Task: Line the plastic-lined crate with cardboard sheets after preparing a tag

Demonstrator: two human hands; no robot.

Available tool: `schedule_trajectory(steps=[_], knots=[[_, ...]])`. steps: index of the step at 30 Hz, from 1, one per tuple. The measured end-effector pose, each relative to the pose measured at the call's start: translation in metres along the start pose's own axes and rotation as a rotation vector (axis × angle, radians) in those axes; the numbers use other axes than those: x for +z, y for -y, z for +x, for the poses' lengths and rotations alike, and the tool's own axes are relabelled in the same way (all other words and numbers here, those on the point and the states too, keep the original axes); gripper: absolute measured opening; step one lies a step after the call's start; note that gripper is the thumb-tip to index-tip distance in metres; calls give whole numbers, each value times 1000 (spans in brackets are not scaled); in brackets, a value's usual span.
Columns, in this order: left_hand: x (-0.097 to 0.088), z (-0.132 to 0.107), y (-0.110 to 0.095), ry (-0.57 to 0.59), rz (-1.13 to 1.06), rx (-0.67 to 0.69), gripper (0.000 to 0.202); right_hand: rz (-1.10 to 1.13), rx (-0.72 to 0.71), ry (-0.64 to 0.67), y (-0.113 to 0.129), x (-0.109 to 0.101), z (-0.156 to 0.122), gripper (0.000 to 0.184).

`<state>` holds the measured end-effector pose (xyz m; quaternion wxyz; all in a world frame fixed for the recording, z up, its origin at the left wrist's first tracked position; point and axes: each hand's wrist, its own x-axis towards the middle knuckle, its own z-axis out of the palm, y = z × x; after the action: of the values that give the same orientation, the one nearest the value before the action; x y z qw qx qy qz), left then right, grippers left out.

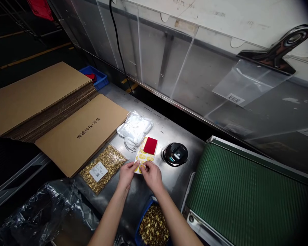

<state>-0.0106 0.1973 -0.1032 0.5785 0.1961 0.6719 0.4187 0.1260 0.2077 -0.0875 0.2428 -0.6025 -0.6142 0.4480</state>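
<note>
L hand (126, 175): grip clamped on flat, thin sticker sht (143, 156)
R hand (153, 175): grip tog. at sht edge
Worktop (169, 130): shiny metal

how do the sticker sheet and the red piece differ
The sticker sheet is white with rounded yellow marks; the red piece is plain. The sheet looks larger; the piece covers part of it. The left hand and right hand are at the sheet; neither touches the piece. Both look flat and four-sided.
</note>
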Motion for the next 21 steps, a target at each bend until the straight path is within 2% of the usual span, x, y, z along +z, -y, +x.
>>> schedule_trajectory(steps=[5,11,15,18,21], knots=[[-4,11,13,-93,49,-3,27,81,-80,-51,18,0,-28,18],[1,47,27,-135,301,98,27,130,-38,-10,27,0,-98,17],[12,57,27,-180,574,265,24,92,-36,65,9,2,-142,11],[17,47,28,-220,748,422,31,74,-20,112,-15,7,-166,5],[19,36,34,-243,868,518,42,89,45,61,-37,10,-181,6]])
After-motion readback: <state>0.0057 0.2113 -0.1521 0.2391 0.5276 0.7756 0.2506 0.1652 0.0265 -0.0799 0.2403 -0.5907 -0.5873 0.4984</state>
